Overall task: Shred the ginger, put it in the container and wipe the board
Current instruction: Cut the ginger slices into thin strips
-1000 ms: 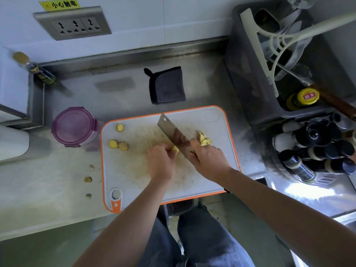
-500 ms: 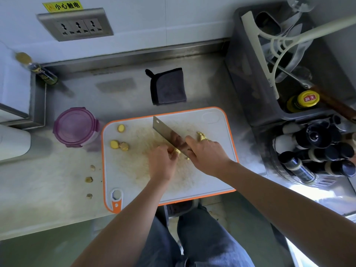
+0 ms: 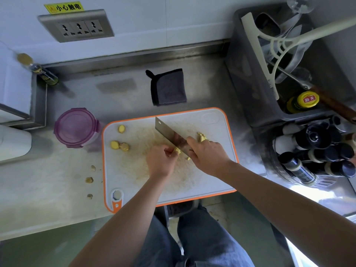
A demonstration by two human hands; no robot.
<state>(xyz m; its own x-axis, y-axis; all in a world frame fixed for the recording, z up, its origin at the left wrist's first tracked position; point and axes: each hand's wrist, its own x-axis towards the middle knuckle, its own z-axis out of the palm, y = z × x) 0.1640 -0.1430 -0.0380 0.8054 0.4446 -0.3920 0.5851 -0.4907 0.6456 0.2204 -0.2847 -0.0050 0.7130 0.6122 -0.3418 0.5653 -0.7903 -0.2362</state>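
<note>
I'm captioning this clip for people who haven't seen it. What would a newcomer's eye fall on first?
The cleaver, gripped by the right hand, slants across the middle of the orange-edged cutting board, its edge beside the ginger piece that the left hand pinches. Next come the purple-lidded container on the counter left of the board and the dark folded cloth behind the board.

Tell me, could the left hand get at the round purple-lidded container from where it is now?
Probably yes. The left hand pinches a ginger piece by the steel cleaver, so it must let go first; between it and the round purple-lidded container lie only flat ginger slices.
</note>
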